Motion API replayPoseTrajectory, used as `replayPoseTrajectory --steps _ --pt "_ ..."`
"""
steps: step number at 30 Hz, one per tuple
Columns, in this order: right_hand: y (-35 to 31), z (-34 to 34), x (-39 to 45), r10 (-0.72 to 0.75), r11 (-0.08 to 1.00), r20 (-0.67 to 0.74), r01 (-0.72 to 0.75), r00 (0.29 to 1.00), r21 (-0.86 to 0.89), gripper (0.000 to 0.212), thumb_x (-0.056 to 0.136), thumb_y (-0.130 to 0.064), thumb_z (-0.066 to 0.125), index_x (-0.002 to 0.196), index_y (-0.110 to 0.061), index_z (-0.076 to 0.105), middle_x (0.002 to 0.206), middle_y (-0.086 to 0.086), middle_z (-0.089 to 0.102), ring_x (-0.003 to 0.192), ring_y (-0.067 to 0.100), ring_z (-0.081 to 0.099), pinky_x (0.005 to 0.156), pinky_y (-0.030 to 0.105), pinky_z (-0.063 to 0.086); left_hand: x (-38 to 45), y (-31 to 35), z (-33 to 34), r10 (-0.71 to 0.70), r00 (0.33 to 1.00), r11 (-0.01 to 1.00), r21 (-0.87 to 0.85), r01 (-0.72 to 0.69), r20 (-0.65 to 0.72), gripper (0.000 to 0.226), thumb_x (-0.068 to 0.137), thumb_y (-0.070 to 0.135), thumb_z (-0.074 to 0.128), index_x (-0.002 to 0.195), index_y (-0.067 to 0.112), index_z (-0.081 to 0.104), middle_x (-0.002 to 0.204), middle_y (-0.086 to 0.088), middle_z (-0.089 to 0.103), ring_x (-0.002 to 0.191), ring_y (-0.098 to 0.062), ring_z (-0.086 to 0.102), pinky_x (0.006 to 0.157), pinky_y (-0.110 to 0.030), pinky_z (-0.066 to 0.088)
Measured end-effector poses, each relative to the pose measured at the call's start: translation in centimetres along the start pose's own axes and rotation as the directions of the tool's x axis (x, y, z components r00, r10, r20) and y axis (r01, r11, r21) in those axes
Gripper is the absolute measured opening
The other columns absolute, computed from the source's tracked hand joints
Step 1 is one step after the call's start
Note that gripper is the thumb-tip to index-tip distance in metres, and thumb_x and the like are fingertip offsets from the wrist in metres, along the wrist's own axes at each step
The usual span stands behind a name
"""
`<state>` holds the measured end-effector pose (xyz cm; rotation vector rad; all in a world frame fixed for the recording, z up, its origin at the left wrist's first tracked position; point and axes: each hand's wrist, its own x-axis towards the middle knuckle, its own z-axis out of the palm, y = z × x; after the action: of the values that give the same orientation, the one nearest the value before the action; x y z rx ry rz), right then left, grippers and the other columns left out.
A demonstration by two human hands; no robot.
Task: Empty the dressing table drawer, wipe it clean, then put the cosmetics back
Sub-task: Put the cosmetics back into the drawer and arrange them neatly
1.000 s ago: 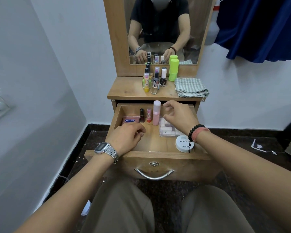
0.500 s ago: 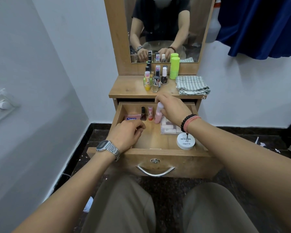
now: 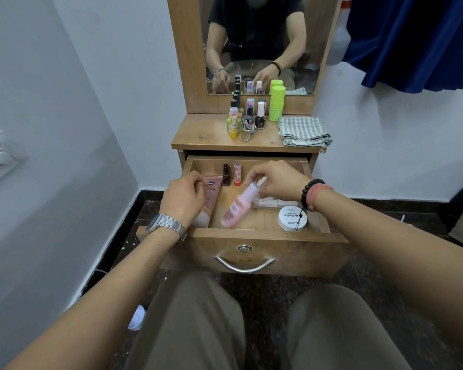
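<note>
The wooden drawer [image 3: 254, 233] stands pulled out below the dressing table top. My right hand [image 3: 277, 180] pinches the cap end of a pink bottle [image 3: 238, 206], which hangs tilted over the drawer's middle. My left hand [image 3: 183, 200] grips a pink tube [image 3: 211, 200] at the drawer's left side. At the back of the drawer stand a dark nail polish bottle [image 3: 226, 175] and a small red-based stick [image 3: 237, 174]. A white round jar [image 3: 292, 218] and a clear flat case [image 3: 273, 202] lie at the right.
On the table top [image 3: 198, 134] stand several small bottles [image 3: 247, 118] and a green bottle [image 3: 276, 102], beside a folded checked cloth [image 3: 304, 130]. A mirror [image 3: 259, 44] rises behind. White walls close both sides; a blue cloth [image 3: 417, 41] hangs at the right.
My right hand has taken the pink bottle from upright at the back and tipped it over the drawer's middle. My left hand has picked up the pink tube at the left.
</note>
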<state>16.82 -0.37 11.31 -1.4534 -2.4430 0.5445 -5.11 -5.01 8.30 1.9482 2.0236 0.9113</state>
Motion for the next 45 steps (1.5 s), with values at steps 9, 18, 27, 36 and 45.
replayPoseTrajectory --steps 9,18,27,36,45 --pt "-1.2 4.3 2.3 0.071 0.997 0.134 -0.074 0.988 0.017 0.041 0.082 -0.002 0.058 0.118 -0.021 0.065 0.116 0.001 0.066 0.107 0.018 0.059 0.093 0.026 0.047 0.0 -0.1 0.0 -0.053 0.997 0.997 -0.057 0.056 0.049 0.019 0.09 0.016 0.051 0.091 0.022 0.069 0.091 -0.003 0.073 0.089 -0.027 0.065 0.08 -0.039 0.052" --pt "-2.2 7.1 2.1 0.068 0.998 0.194 -0.065 0.979 -0.021 0.063 0.073 -0.036 0.081 0.124 -0.011 0.054 0.115 0.006 0.059 0.108 0.023 0.054 0.077 0.026 0.039 -0.1 0.1 -0.1 -0.04 0.998 0.999 -0.031 0.042 0.058 0.016 0.091 0.016 0.054 0.092 0.021 0.069 0.096 -0.004 0.071 0.087 -0.027 0.064 0.076 -0.038 0.053" --pt "-3.6 8.3 3.5 0.098 0.995 0.142 -0.1 0.985 0.01 0.06 0.075 -0.029 0.081 0.122 -0.005 0.053 0.121 0.013 0.059 0.11 0.028 0.055 0.083 0.031 0.044 -0.2 0.2 -0.2 -0.056 0.995 0.998 -0.032 0.059 0.089 0.014 0.09 0.017 0.054 0.088 0.024 0.067 0.092 -0.002 0.072 0.089 -0.024 0.066 0.08 -0.041 0.054" --pt "-3.6 1.8 3.4 -0.007 0.996 -0.463 0.049 0.886 0.077 0.015 0.086 -0.019 0.061 0.1 -0.024 0.062 0.09 -0.014 0.06 0.079 0.006 0.055 0.075 0.023 0.044 -0.1 0.2 -0.1 -0.052 0.994 0.999 -0.003 0.052 0.099 0.013 0.09 0.019 0.054 0.092 0.023 0.067 0.092 -0.002 0.071 0.086 -0.026 0.065 0.076 -0.037 0.053" --pt "4.9 -10.0 9.6 0.088 0.989 -0.671 -0.144 0.736 -0.029 0.04 0.084 -0.002 0.057 0.118 -0.022 0.059 0.117 0.004 0.061 0.107 0.021 0.058 0.091 0.037 0.049 -0.1 0.1 0.0 -0.036 0.995 0.999 0.007 0.036 0.092 0.011 0.091 0.021 0.055 0.093 0.021 0.066 0.09 -0.002 0.071 0.082 -0.024 0.065 0.072 -0.034 0.052"
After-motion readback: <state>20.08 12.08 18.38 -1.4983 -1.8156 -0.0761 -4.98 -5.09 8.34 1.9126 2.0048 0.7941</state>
